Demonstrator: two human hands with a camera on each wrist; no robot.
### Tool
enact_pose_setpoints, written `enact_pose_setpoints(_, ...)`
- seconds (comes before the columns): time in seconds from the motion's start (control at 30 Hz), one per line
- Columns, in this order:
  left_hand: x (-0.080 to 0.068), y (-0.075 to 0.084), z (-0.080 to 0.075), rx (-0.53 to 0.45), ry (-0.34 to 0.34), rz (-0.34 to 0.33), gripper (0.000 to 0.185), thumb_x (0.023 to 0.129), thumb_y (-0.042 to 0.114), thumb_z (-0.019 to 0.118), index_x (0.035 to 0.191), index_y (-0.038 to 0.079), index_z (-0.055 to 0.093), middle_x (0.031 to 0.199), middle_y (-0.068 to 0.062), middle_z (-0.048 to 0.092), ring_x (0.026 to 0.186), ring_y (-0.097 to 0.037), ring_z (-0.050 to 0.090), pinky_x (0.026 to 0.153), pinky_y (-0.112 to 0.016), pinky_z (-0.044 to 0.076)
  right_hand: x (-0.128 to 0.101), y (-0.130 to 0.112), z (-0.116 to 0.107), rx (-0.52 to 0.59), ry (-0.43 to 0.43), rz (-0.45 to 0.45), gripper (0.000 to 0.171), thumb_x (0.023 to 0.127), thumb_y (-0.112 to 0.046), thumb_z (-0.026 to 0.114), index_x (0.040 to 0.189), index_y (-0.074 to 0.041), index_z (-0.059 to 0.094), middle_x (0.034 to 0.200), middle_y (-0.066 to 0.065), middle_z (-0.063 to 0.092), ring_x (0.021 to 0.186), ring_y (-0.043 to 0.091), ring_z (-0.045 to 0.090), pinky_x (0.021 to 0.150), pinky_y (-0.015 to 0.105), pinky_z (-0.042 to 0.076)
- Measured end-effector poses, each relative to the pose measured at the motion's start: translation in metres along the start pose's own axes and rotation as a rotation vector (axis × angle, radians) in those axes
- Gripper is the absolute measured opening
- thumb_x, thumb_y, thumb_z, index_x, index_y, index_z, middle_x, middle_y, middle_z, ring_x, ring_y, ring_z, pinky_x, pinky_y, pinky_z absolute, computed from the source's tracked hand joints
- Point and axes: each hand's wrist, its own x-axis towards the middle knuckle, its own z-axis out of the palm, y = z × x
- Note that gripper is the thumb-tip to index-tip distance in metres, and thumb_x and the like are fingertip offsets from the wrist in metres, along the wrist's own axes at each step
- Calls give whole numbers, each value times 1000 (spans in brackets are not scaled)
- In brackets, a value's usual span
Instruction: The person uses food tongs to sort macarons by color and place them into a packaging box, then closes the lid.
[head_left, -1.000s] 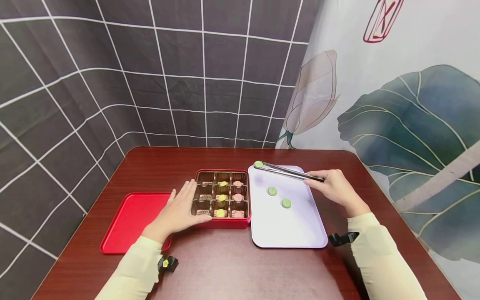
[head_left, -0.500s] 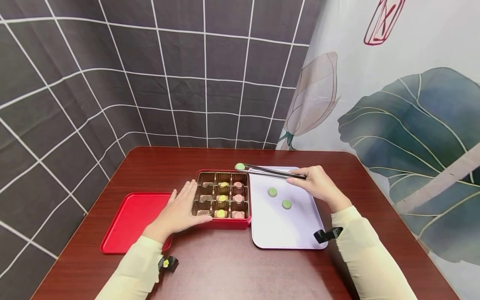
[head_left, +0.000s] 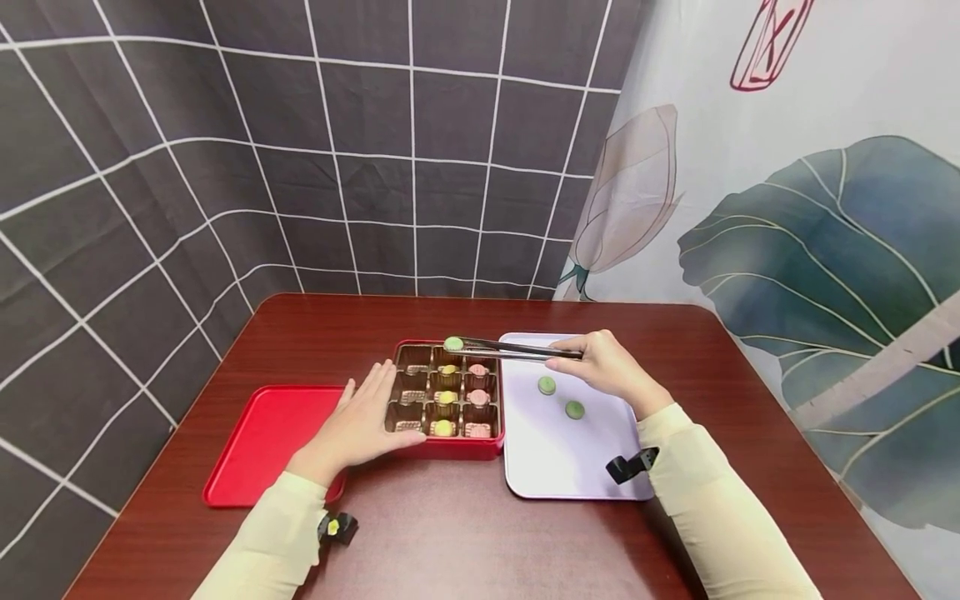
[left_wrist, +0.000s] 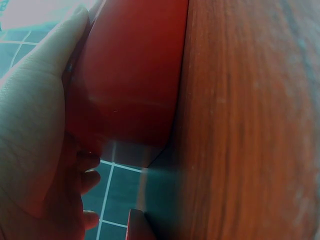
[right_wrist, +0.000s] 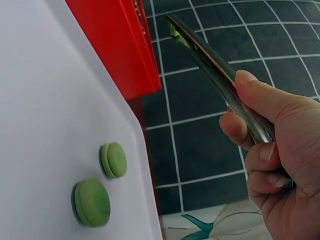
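My right hand (head_left: pixel 606 368) grips metal tongs (head_left: pixel 517 350) whose tips pinch a green macaron (head_left: pixel 453 344). The macaron is above the back middle part of a red box (head_left: pixel 457 450). Inside the box, a gold insert has several compartments: yellow macarons (head_left: pixel 443 427) in the middle column, pink macarons (head_left: pixel 478 397) in the right column, and no macarons seen in the left one. With fingers straight, my left hand (head_left: pixel 348 433) rests against the box's left side, its thumb along the front edge. In the right wrist view, two green macarons (right_wrist: pixel 93 202) lie on a white tray (right_wrist: pixel 40 125).
Touching or close to the box's right side is the white tray. A flat red lid or tray (head_left: pixel 262 450) lies at the left, partly beneath my left forearm in the head view. A grid-patterned curtain (head_left: pixel 360 192) hangs behind the wooden table (head_left: pixel 450 542).
My right hand has moved left with the tongs, carrying the green macaron from above the white tray's back corner to above the box. The left hand has stayed in place.
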Motion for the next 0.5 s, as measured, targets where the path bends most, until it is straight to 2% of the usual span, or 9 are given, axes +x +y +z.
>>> enact_pose_setpoints(0.13, 0, 0, 0, -3, 1, 1, 120, 70, 76, 63, 154, 4, 16, 159, -13, 16, 146, -29, 11, 114, -58, 9, 6, -3, 5, -11, -14, -10, 38, 84, -36, 74, 109, -7, 74, 50, -8, 46, 42, 4, 24, 42, 24, 26)
enact_pose_setpoints(0.27, 0, 0, 0, -6, 0, 0, 120, 70, 76, 63, 154, 4, 16, 159, -14, 16, 146, -29, 11, 114, -59, 8, 12, -8, 10, -29, -30, -4, 34, 84, -36, 75, 106, -10, 75, 49, -12, 38, 42, 5, 26, 41, 24, 24)
enact_pose_setpoints(0.4, 0, 0, 1, -1, -1, 2, 120, 70, 76, 62, 154, 4, 15, 159, -13, 16, 146, -29, 11, 114, -59, 8, 18, -12, 14, -54, -38, 0, 33, 83, -39, 75, 106, -16, 76, 48, -13, 41, 42, 6, 31, 41, 25, 24)
enact_pose_setpoints(0.5, 0, -1, 1, 1, 1, 3, 120, 70, 77, 62, 154, 4, 15, 159, -13, 16, 147, -28, 11, 114, -58, 8, 23, -14, 17, -40, -42, -32, 31, 84, -37, 75, 105, -15, 76, 57, -12, 56, 45, 5, 37, 42, 25, 27)
